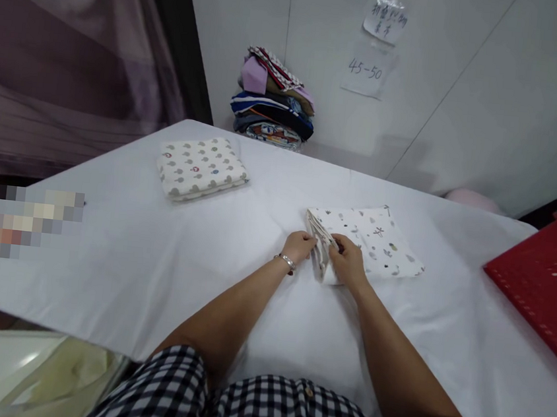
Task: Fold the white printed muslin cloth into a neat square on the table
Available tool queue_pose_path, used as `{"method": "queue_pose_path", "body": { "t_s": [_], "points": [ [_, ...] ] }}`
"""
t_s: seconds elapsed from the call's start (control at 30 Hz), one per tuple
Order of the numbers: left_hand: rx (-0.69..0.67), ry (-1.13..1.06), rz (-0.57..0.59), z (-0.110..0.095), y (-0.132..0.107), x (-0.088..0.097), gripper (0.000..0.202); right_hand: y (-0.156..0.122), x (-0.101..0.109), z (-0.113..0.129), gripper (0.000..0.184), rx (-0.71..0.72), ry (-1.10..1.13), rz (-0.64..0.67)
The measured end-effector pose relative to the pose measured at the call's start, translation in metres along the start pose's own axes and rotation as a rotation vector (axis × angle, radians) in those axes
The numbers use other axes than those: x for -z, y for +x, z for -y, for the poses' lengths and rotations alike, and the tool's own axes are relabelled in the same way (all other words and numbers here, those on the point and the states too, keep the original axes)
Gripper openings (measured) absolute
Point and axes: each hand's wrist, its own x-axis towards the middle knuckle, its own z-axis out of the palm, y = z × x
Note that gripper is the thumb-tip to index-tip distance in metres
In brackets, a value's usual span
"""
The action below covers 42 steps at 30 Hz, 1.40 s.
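A folded white cloth (384, 243) with small printed figures lies on the white-covered table (191, 279), right of centre. At its left edge, where several layers show, my left hand (300, 245) pinches the fabric with closed fingers; a silvery bracelet circles that wrist. My right hand (349, 261) grips the layered edge from above, its thumb and fingers on the cloth. Farther back to the left rests another folded white cloth (203, 169), with grey tree-like prints, apart from both hands.
A stack of folded fabrics (274, 102) stands behind the table against the wall. At the right edge is a red plastic basket (545, 276). A pale bin (32, 375) sits low at the left, and a blurred-out patch (22, 225) covers the table's left end.
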Motion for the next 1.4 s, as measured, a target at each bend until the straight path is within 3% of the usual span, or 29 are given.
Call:
{"method": "queue_pose_path", "body": {
  "t_s": [0.2, 0.33, 0.57, 0.73, 0.93, 1.4],
  "points": [
    [-0.077, 0.110, 0.012, 0.000, -0.005, -0.005, 0.027, -0.001, -0.001, 0.004, 0.028, 0.034, -0.017, -0.019],
    [-0.146, 0.190, -0.004, 0.000, -0.005, -0.006, 0.021, -0.002, -0.002, 0.005, 0.029, 0.061, -0.056, -0.035],
    [-0.076, 0.080, -0.003, 0.005, 0.000, -0.009, 0.016, -0.001, -0.003, -0.001, 0.030, 0.056, -0.088, -0.111],
    [-0.138, 0.002, -0.003, 0.002, -0.005, -0.013, 0.017, -0.003, -0.005, 0.004, 0.028, 0.153, -0.205, -0.058],
    [-0.051, -0.163, 0.101, -0.003, -0.009, -0.012, 0.019, -0.004, -0.006, 0.003, 0.029, 0.149, -0.255, -0.015],
    [-0.033, -0.019, 0.099, 0.002, -0.003, -0.011, 0.015, -0.005, -0.005, 0.007, 0.034, 0.096, -0.290, 0.065]
  ]
}}
